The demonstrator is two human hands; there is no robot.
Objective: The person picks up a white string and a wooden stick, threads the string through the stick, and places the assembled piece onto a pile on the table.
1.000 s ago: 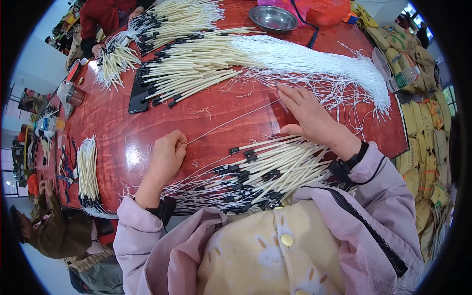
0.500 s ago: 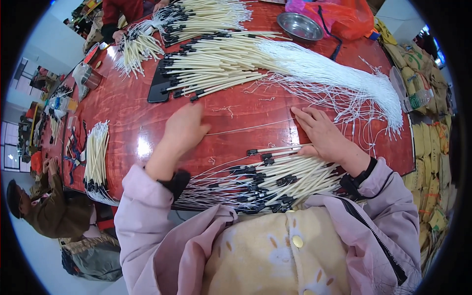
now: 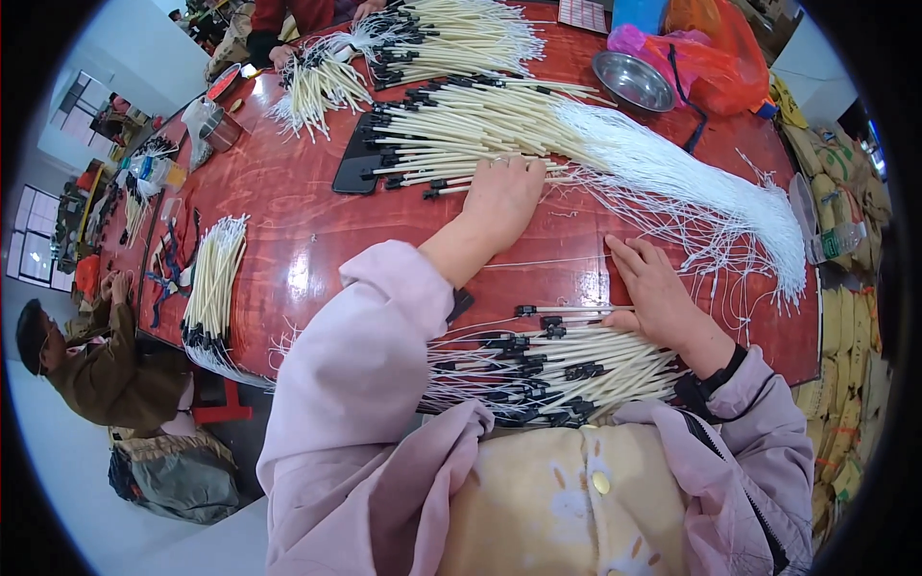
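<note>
My left hand (image 3: 504, 200) reaches over the near edge of the far pile of cream sticks (image 3: 437, 144), which have black clips and long white strings (image 3: 663, 154). Its fingers are curled down onto the sticks; their tips are hidden, so what they grip, if anything, does not show. Flat on the table, my right hand (image 3: 661, 300) has its fingers stretched out. A thin white string (image 3: 557, 262) runs across to those fingertips. The right thumb rests at the top edge of a nearer pile of similar sticks (image 3: 615, 360), lying close against my body.
A bundle of sticks (image 3: 216, 278) lies left on the red table (image 3: 298, 226). Beyond are a black phone (image 3: 357, 158), a metal bowl (image 3: 634, 81) and an orange bag (image 3: 720, 72). Another person's hand (image 3: 282, 58) is at the far side; a person (image 3: 106, 374) sits at left.
My left hand has moved forward and right, from the table's middle to the far stick pile, its fingers now curled there. My right hand stays flat beside the near pile. The whole view has shifted slightly.
</note>
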